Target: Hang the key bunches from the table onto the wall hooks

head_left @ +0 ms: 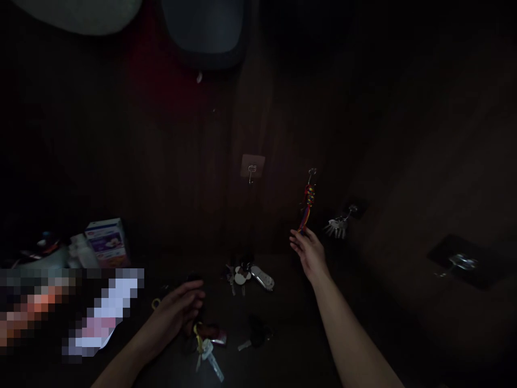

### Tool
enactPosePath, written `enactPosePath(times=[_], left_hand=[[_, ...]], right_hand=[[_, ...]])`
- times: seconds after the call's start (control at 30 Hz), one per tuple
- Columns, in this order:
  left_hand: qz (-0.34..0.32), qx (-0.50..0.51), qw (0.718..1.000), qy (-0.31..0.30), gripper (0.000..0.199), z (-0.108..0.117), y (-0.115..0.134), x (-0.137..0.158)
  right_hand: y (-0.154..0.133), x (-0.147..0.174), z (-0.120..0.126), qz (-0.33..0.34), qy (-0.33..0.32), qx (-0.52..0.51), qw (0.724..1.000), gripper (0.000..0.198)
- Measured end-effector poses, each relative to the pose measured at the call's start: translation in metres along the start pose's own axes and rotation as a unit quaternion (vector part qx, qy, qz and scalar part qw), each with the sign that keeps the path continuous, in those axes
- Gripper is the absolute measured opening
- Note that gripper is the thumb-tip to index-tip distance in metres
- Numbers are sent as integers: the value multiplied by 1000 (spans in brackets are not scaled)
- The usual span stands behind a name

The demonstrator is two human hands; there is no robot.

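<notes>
In the dim head view, my right hand (310,252) pinches the lower end of a multicoloured braided cord (309,202). The cord's top hangs at a small metal hook (312,173) on the dark wooden back wall. Low on the left, my left hand (181,304) hovers with fingers loosely stretched and nothing visible in it. Just below it lies a bunch of keys (208,350) with a yellow ring and a reddish tag. Farther back, another key bunch (241,277) carries a round white charm and a silver pocketknife-like piece (262,278). A single dark-headed key (250,340) lies nearer me.
An unused wall hook (251,170) sits left of the cord. Several keys (337,226) hang from a hook at the right corner; another hook (462,263) is on the right wall. A purple-white box (107,240) stands left. A dark rounded object (204,32) hangs overhead.
</notes>
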State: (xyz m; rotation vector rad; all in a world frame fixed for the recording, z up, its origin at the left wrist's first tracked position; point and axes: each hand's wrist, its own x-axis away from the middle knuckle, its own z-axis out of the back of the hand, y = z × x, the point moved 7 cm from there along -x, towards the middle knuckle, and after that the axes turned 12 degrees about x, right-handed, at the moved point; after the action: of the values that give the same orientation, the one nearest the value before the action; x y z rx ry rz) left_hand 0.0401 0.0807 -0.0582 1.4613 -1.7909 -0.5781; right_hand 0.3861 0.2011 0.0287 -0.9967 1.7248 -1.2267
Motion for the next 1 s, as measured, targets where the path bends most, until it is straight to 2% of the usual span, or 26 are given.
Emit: enactPosePath(times=[0.27, 0.37, 0.47, 0.53, 0.63, 0.73, 0.8, 0.9, 1.0], left_hand=[[-11, 2, 999, -37, 32, -2, 1, 2], [-22, 8, 999, -33, 31, -2, 4, 3], [-53, 20, 998, -25, 32, 0, 10, 3], [-83, 27, 996, -14, 31, 3, 14, 3], [-124, 28, 992, 11, 30, 7, 21, 3], [-164, 27, 985, 38, 29, 12, 27, 4], [-195, 28, 979, 56, 29, 15, 32, 6], [-223, 16, 972, 80, 28, 18, 38, 9], [-223, -16, 970, 94, 28, 17, 39, 10]], right_hand=[[48, 37, -8, -70, -49, 75, 993, 46], [58, 55, -22, -68, -90, 140, 984, 39], [58, 74, -47, -37, -162, 223, 960, 31], [54, 90, -68, 26, -233, 290, 928, 25], [48, 115, -97, 156, -307, 416, 842, 19], [51, 133, -114, 255, -337, 510, 749, 26], [57, 141, -119, 292, -346, 547, 704, 33], [62, 145, -120, 318, -340, 586, 663, 36], [61, 143, -115, 324, -324, 609, 647, 30]])
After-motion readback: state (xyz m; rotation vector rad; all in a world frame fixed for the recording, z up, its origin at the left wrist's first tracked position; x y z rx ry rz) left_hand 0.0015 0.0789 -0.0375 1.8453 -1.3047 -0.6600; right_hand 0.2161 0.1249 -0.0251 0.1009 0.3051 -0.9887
